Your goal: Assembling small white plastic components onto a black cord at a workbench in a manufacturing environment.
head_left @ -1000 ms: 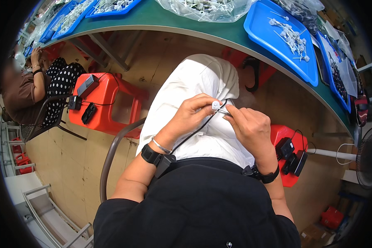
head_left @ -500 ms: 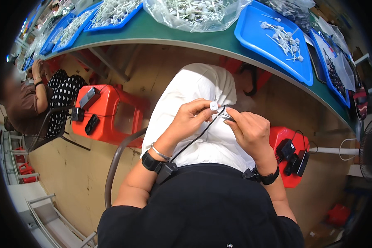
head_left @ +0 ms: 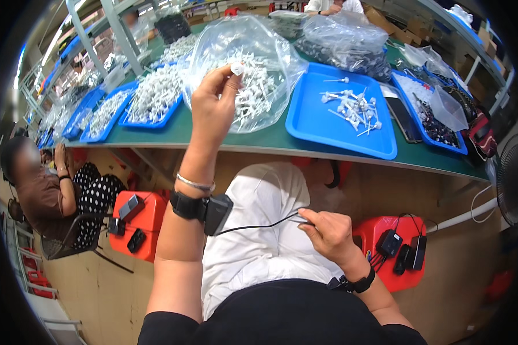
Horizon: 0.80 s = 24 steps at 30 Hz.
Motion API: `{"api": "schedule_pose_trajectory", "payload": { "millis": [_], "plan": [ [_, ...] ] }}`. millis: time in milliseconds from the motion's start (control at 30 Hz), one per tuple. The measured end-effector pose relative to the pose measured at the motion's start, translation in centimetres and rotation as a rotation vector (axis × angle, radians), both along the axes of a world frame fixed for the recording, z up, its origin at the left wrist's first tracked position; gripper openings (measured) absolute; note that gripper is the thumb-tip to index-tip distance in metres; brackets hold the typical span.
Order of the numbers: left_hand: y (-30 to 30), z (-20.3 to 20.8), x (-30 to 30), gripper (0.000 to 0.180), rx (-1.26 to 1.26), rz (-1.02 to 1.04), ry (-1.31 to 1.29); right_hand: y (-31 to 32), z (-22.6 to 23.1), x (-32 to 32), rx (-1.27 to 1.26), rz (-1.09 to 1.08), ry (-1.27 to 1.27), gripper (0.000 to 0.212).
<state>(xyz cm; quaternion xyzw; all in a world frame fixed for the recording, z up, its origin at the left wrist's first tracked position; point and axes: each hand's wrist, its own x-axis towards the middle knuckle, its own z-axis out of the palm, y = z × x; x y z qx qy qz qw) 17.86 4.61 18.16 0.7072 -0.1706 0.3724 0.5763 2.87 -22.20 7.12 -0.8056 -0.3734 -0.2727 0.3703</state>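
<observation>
My left hand is raised over the near edge of the green table. Its thumb and fingers pinch a small white plastic piece, in front of a clear plastic bag full of white thin-stemmed pieces. Low over my lap, my right hand is closed around a thin metal tool; only its tip shows, and its exact kind is hidden. A black cable runs from the device on my left wrist toward the right fingers.
A blue tray with some white pieces lies right of the bag; more filled blue trays stand left. A phone rests beside it. Red stools with black adapters flank me. A person sits at left; a fan stands right.
My left hand has moved from beside the right hand up and forward toward the bag, still pinching the white piece. My right hand stays low with the tool. The view has tilted up.
</observation>
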Motion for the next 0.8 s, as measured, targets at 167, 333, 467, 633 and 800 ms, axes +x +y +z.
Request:
{"api": "schedule_pose_trajectory", "payload": {
  "millis": [167,333,467,633,800],
  "plan": [
    [2.1,-1.3,7.4,0.06,0.658,0.673,-0.096,-0.1,-0.2,0.7,0.018,-0.011,0.003,0.03],
    [-7.8,-1.6,5.4,0.02,0.678,-0.08,0.021,-0.4,-0.7,1.2,0.045,-0.015,0.035,0.028],
    [-13.4,-3.7,7.2,0.015,0.864,-0.178,0.031,-0.8,-0.6,1.1,0.049,-0.015,0.04,0.027],
    [-17.3,-3.4,9.6,0.027,0.963,-0.067,0.367,-1.3,-0.6,1.6,0.065,-0.036,0.045,0.025],
    [-18.6,-4.4,11.2,0.037,0.911,0.01,0.542,-1.6,-1.1,2.2,0.115,-0.061,0.075,0.024]
  ]
}}
